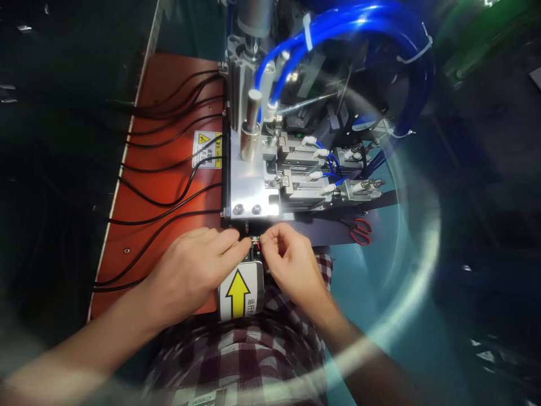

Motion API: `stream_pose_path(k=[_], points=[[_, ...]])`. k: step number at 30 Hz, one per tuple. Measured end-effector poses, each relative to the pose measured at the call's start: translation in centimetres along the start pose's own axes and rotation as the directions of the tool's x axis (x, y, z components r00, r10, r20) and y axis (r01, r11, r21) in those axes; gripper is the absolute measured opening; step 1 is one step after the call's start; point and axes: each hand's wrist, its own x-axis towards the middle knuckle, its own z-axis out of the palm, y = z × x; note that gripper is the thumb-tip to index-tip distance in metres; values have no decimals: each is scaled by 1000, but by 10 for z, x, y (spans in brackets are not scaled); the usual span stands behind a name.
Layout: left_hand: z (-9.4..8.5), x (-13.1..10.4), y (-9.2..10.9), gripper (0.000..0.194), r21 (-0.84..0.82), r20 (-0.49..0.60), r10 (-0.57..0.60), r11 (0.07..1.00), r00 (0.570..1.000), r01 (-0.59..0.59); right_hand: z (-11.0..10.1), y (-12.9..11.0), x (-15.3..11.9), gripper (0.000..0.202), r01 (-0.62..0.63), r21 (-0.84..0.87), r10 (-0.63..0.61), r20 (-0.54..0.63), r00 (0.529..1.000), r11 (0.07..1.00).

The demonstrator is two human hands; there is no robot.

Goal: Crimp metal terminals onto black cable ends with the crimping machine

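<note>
My left hand (196, 265) is closed, its fingertips meeting at a small dark part with a bit of red (256, 247) just below the machine's metal plate (253, 192). From the other side my right hand (291, 262) pinches at the same spot, thumb and forefinger pressed together. What lies between the fingertips of either hand is too small to make out. Directly beneath the small part is a white label with a yellow arrow (238, 293).
An orange panel (169, 186) crossed by black cables lies at the left. Cylinders (300, 186) with blue hoses (363, 20) fill the upper middle. Red-handled pliers (361, 231) rest on the dark surface at the right. A checkered shirt is below.
</note>
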Motion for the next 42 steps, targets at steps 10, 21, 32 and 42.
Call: stream_pose_path(k=[10, 21, 32, 42], points=[[0, 0, 2, 28, -12, 26, -44, 999, 999, 44, -6, 14, 5, 23, -198, 322, 137, 203, 970, 926], [0, -2, 1, 27, -74, 41, -58, 995, 997, 61, 9, 13, 2, 15, 12, 221, -1, -52, 999, 975], [0, -1, 2, 29, -60, 42, -55, 997, 998, 57, 2, 14, 13, 25, -330, 488, 203, 296, 934, 808], [-2, -2, 1, 29, -95, 36, -67, 993, 997, 71, 10, 14, -16, 21, -224, 402, 206, 88, 975, 888]])
